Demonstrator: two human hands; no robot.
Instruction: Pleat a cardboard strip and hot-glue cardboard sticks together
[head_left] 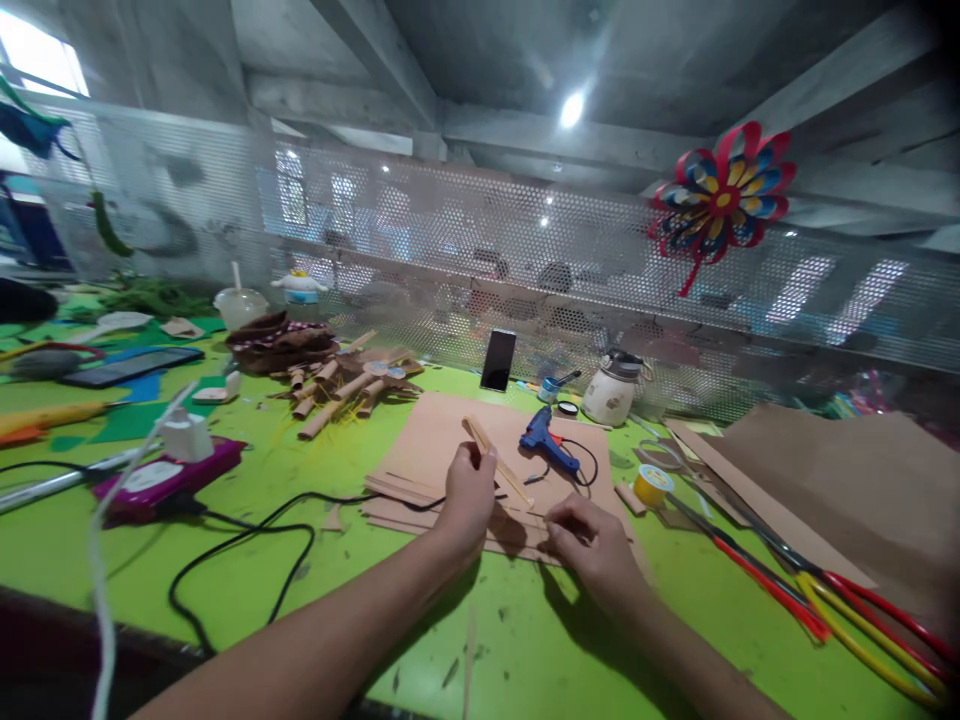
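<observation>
Cardboard strip [496, 462] gripped tight in the left hand [469, 492], angled down toward the right hand [592, 548], whose fingertips pinch shut against the sheets [420, 440], probably steadying them.

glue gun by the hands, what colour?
Blue body, black cord; the glue gun lies on cardboard. Head view, the only one.

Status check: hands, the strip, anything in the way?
Left hand gripping tan strip, tilted. Right hand fingertips down on cardboard stack, grip unclear. Glue gun lies just beyond, clear of both.
</observation>
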